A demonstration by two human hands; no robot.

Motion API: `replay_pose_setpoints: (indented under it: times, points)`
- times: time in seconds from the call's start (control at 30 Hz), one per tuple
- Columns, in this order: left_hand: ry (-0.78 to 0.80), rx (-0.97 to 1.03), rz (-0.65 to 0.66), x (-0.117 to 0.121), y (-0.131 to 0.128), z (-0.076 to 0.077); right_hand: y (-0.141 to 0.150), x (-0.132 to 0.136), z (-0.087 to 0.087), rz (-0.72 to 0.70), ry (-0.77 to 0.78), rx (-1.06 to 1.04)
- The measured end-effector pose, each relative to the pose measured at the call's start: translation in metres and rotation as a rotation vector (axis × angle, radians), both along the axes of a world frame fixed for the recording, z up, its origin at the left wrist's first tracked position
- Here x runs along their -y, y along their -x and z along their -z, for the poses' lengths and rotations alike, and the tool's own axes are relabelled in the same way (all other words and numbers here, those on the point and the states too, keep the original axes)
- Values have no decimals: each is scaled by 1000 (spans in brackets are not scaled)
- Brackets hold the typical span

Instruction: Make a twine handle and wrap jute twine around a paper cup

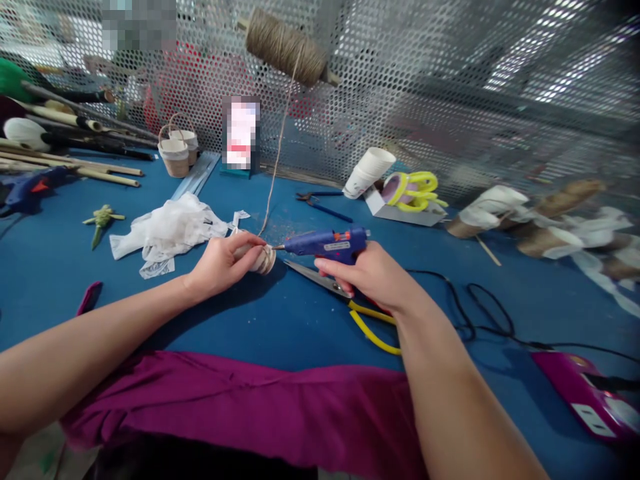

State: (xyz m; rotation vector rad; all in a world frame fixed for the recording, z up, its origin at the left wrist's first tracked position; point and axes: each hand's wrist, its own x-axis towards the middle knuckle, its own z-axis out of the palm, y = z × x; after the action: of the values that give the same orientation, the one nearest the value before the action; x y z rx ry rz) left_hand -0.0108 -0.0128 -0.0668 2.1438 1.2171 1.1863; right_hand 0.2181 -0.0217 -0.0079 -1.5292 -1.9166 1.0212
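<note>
My left hand (220, 265) is closed around a small paper cup (267, 262) lying on its side, partly hidden by the fingers. Twine (277, 160) runs down to this cup from a large spool (284, 50) in front of the mesh. In my right hand (383, 277) is a blue glue gun (325, 244), its nozzle pointing left at the cup's edge; whether it touches cannot be made out. Beneath that hand lies a pair of yellow-handled scissors (316, 279), blades toward the cup. White gauzy fabric (175, 227) is bunched left of the cup.
Blue-handled pliers (325, 207) lie behind the glue gun. Stacked white cups (369, 172) stand beside a box (405, 212). Two small twine baskets (175, 160) and a phone (241, 133) are at the back. A black cord (450, 293) trails right toward a purple power strip (575, 393).
</note>
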Motion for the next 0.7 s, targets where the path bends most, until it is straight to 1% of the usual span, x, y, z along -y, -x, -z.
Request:
replay_pose_setpoints:
  times: [0.13, 0.4, 0.47, 0.57, 0.7]
  points:
    - [13, 3, 11, 0, 0, 0, 1, 1, -1, 21, -6, 91]
    - [38, 9, 17, -1, 0, 3, 8, 9, -8, 83, -22, 99]
    - [37, 9, 21, 0, 0, 3, 9, 10, -9, 77, -41, 92]
    - [39, 16, 31, 0, 0, 2, 9, 12, -10, 56, -108, 98]
    - [51, 26, 19, 0, 1, 1, 9, 14, -11, 15, -141, 189]
